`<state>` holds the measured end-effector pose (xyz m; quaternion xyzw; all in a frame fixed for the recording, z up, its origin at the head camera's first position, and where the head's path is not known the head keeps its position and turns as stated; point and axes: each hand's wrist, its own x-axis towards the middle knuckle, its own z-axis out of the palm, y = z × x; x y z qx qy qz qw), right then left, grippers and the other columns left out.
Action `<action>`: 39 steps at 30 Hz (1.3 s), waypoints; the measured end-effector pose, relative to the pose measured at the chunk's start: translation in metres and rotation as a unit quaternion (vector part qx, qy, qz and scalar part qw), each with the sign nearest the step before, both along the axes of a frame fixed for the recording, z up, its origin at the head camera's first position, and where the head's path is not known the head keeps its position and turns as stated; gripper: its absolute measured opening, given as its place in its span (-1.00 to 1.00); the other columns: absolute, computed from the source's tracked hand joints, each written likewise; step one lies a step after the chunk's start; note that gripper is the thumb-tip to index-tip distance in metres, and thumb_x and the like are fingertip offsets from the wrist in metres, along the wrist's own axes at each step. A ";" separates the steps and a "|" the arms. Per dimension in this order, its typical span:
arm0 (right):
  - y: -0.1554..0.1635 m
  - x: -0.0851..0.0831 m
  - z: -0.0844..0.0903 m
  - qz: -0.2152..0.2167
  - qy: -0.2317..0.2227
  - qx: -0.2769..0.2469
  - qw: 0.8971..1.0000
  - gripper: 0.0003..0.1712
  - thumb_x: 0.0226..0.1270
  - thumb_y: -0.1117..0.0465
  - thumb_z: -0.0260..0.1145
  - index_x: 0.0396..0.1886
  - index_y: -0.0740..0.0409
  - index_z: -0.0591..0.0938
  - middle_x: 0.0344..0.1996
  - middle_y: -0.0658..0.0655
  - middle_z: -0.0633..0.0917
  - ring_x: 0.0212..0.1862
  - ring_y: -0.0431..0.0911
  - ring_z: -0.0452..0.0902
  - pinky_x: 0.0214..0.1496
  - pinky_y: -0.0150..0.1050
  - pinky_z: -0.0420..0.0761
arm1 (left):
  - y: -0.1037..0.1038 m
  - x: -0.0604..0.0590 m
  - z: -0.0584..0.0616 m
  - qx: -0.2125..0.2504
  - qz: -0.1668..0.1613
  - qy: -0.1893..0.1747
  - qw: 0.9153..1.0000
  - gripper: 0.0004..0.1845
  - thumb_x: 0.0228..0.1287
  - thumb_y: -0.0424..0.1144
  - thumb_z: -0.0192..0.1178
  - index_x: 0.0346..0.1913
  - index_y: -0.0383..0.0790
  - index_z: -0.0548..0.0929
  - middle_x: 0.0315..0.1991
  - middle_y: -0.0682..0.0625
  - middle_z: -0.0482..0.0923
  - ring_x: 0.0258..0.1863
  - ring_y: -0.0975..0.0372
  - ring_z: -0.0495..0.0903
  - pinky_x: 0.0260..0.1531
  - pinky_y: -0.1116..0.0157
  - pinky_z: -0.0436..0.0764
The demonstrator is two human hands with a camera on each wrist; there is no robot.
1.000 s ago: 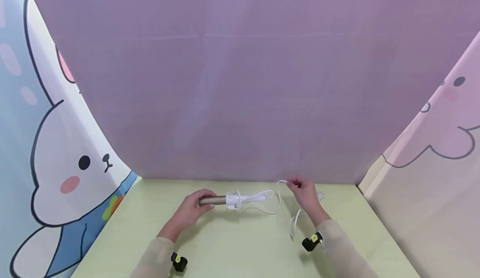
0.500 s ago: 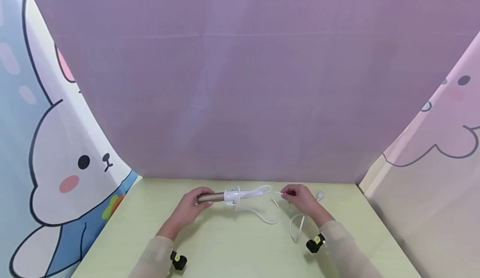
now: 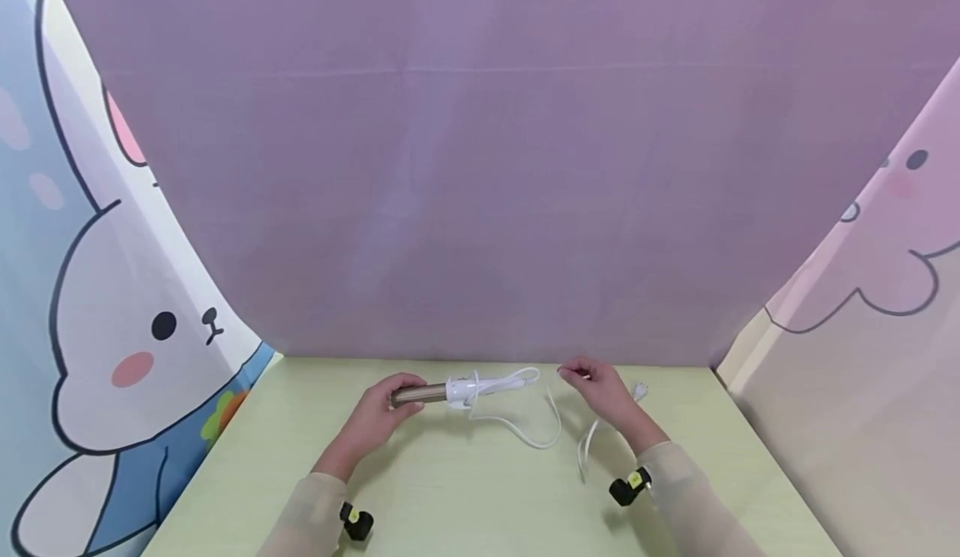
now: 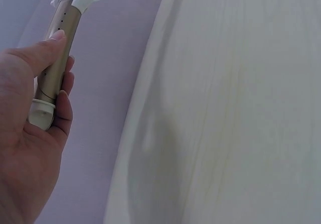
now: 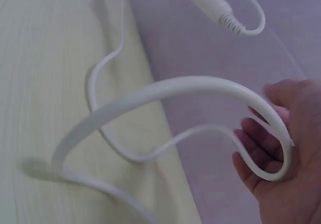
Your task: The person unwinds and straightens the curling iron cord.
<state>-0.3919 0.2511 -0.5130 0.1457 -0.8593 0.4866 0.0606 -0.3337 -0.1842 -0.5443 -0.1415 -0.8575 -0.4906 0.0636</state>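
A curling iron (image 3: 420,393) with a gold barrel and white handle lies nearly level over the far part of the table, handle end to the right. My left hand (image 3: 372,420) grips the barrel near its pale tip (image 4: 41,114), thumb along one side and fingers curled round the other. From the handle (image 5: 208,2) runs a white cord (image 3: 517,434), partly looped against the handle and sagging in a curve. Right of the iron, my right hand (image 3: 606,393) has its fingers curled loosely round a bend of the cord (image 5: 273,174), which crosses the palm.
Behind the right wrist shows the white plug (image 3: 640,391), and more cord (image 3: 587,449) hangs in a loop below that hand. The pale yellow table (image 3: 465,499) ends at a purple cloth backdrop (image 3: 480,207). Cartoon-printed curtains (image 3: 112,332) flank it.
My right hand has moved a little left, dipping and then rising again. The cord between it and the handle has dropped into a lower curve. The iron has shifted slightly left, handle end raised a bit.
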 end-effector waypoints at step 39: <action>-0.138 0.082 -0.041 0.103 0.066 -0.039 0.992 -0.64 0.57 0.29 0.45 0.23 0.38 0.70 0.12 0.27 0.79 0.12 0.23 0.75 0.23 0.19 0.70 | 0.001 0.002 0.000 0.015 0.005 -0.001 1.000 -0.62 0.47 -0.26 0.51 0.26 0.06 0.75 0.12 0.11 0.74 0.09 0.15 0.68 0.21 -0.08 0.62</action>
